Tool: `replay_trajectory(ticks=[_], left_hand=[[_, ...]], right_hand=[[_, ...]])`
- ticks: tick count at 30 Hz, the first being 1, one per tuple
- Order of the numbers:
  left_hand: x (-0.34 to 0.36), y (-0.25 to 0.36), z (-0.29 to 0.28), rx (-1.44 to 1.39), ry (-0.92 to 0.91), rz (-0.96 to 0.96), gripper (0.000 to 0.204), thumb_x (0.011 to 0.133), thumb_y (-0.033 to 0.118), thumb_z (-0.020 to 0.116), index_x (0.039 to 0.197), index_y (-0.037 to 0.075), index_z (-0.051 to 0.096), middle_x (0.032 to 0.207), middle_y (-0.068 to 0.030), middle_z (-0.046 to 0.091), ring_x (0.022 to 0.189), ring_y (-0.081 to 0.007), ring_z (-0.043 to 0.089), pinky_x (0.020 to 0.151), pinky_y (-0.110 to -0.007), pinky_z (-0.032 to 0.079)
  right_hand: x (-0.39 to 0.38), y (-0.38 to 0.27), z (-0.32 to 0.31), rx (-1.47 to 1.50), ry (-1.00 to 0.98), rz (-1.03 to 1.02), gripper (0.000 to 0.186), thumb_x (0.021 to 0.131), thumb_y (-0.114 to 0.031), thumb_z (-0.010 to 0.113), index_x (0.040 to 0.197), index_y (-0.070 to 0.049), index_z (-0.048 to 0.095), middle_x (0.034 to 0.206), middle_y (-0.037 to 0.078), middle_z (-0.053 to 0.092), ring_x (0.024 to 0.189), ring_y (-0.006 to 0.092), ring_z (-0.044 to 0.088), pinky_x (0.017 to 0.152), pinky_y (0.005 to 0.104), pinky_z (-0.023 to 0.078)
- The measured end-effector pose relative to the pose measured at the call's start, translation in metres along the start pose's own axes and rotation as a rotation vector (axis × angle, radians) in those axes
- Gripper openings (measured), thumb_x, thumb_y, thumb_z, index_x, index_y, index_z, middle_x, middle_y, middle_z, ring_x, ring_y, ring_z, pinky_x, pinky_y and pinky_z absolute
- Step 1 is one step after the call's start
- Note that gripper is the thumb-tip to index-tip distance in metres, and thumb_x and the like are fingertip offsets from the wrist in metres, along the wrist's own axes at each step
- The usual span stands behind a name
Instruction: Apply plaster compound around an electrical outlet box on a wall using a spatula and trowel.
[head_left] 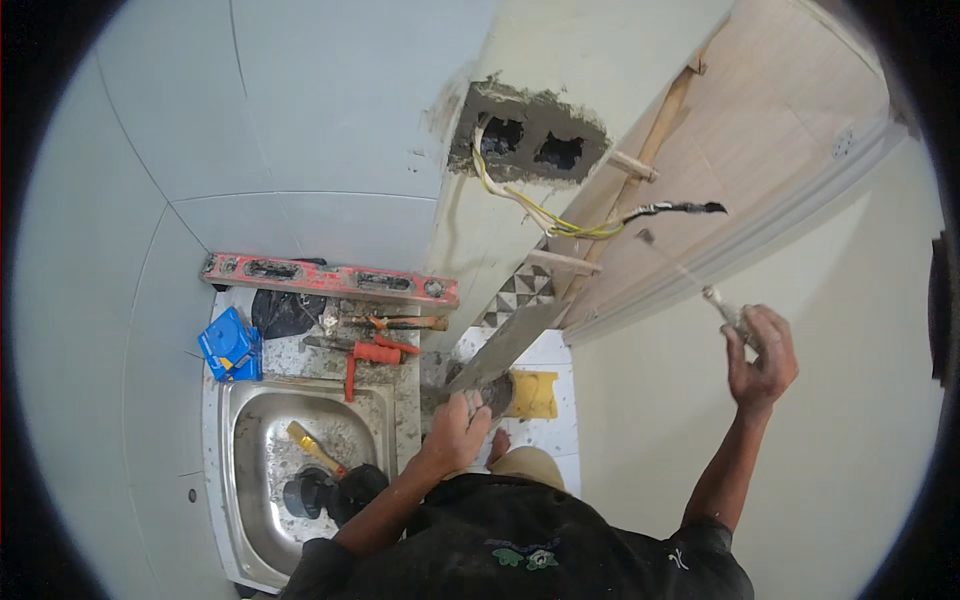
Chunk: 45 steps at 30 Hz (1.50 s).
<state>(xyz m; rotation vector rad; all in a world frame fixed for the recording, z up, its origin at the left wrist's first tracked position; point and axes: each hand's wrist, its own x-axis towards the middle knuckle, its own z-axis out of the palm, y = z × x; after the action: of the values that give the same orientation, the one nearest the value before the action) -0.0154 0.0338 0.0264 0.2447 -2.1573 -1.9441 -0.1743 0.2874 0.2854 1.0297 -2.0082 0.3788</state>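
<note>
My left hand [457,437] is closed around the near end of a long, flat grey board [512,343], which slants up and away to the right beside the pillar. My right hand [764,352], raised at the right, grips a small tool with a pale, mortar-smeared end [717,302]; its kind is not clear. Ahead, a patch of wet-looking grey mortar [520,105] on the pillar surrounds two dark box openings [558,152]. White and yellow-green wires [530,207] come out of the left opening and end in a black-wrapped tip [690,208].
Left stands a steel sink [388,420] with a paintbrush [315,448] in it. A red spirit level [330,277], blue box [229,343] and red-handled tools [376,352] lie on the dirty counter. A wooden ladder [665,115] leans beyond the pillar; a yellow object [534,394] sits on the floor.
</note>
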Motion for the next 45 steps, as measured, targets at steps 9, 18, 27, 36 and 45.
replay_trajectory(ticks=[9,18,27,36,45], left_hand=[[-0.012,-0.02,-0.014,0.006,0.014,-0.117,0.022,0.086,0.014,0.057,0.093,-0.004,0.049,0.082,-0.0261,0.06,0.08,-0.0461,0.057,0.067,-0.051,0.044],[-0.015,-0.032,-0.023,0.037,0.068,-0.175,0.023,0.086,0.016,0.055,0.092,-0.004,0.046,0.083,-0.0289,0.058,0.084,-0.0487,0.055,0.07,-0.054,0.042],[-0.015,-0.043,-0.029,0.047,0.07,-0.163,0.026,0.087,0.02,0.055,0.094,-0.004,0.046,0.082,-0.0303,0.057,0.082,-0.0499,0.054,0.07,-0.056,0.041],[-0.015,-0.046,-0.029,0.024,0.083,-0.16,0.025,0.086,0.019,0.056,0.094,-0.004,0.047,0.083,-0.0293,0.057,0.08,-0.0493,0.055,0.069,-0.056,0.041],[-0.02,-0.049,-0.034,-0.107,0.096,-0.33,0.024,0.086,0.019,0.056,0.089,-0.003,0.048,0.074,-0.0275,0.057,0.073,-0.0472,0.057,0.06,-0.051,0.043]], right_hand=[[0.166,0.003,0.045,0.071,-0.3,-0.145,0.03,0.072,-0.011,0.078,0.097,-0.001,0.066,0.086,0.011,0.066,0.072,0.0161,0.062,0.065,0.0283,0.05],[0.255,-0.025,0.095,0.124,-0.625,-0.129,0.028,0.077,-0.014,0.074,0.097,0.002,0.065,0.079,0.009,0.067,0.07,0.0122,0.061,0.066,0.0277,0.05],[0.287,-0.042,0.119,0.03,-0.731,-0.11,0.026,0.079,-0.014,0.07,0.097,0.004,0.064,0.073,0.007,0.064,0.062,0.0101,0.056,0.058,0.0257,0.047],[0.287,-0.023,0.112,0.056,-0.597,-0.104,0.028,0.08,-0.017,0.068,0.099,0.003,0.064,0.073,0.004,0.062,0.062,0.0088,0.052,0.057,0.0244,0.044],[0.108,0.026,0.129,0.505,-0.033,0.491,0.026,0.082,-0.01,0.068,0.103,0.005,0.062,0.073,0.009,0.065,0.062,0.0116,0.06,0.056,0.0239,0.047]])
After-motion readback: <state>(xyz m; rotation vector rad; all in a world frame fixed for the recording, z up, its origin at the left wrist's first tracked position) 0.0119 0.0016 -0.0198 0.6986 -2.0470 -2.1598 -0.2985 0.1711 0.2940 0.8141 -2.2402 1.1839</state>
